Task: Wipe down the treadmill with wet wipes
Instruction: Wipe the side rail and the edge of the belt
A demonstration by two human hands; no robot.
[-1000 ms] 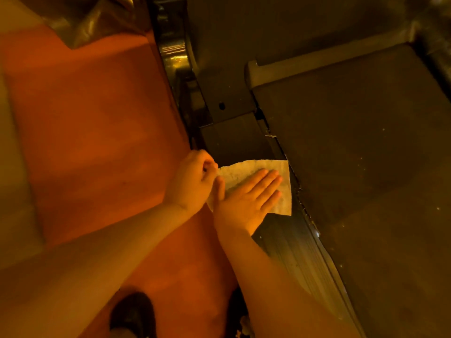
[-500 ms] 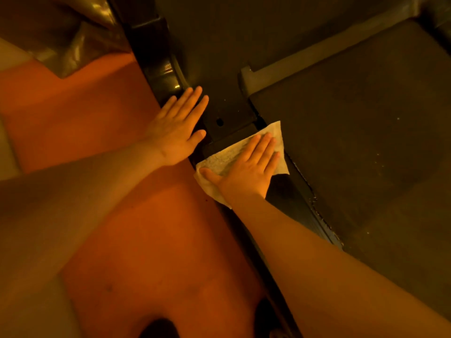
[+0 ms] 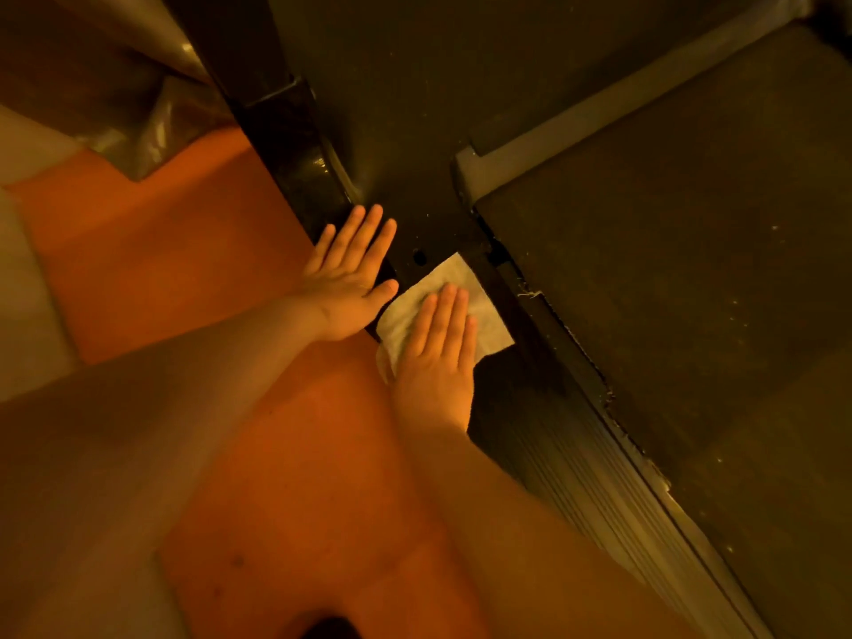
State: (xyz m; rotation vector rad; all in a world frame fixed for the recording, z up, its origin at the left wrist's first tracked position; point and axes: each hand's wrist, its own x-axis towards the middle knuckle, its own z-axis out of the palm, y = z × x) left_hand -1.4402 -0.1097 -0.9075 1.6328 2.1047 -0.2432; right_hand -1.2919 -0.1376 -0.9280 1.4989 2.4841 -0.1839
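Note:
The treadmill fills the right of the head view: a dark, dusty running belt [image 3: 691, 279], a ribbed side rail [image 3: 585, 472] and a black front cover [image 3: 415, 131]. A white wet wipe [image 3: 488, 329] lies flat on the side rail near the front cover. My right hand [image 3: 438, 352] presses on the wipe with flat, straight fingers. My left hand [image 3: 350, 283] lies flat and empty beside it, fingers spread, across the rail's left edge and the orange floor.
Orange floor [image 3: 193, 279] runs along the treadmill's left side. A crumpled shiny plastic sheet [image 3: 138, 113] sits at the upper left. A grey strip [image 3: 553, 136] borders the belt's front. A dark shoe tip [image 3: 329, 628] shows at the bottom edge.
My right hand slid the wipe forward along the rail toward the front cover. My left hand let go of the wipe's edge, opened flat and came to rest beside it.

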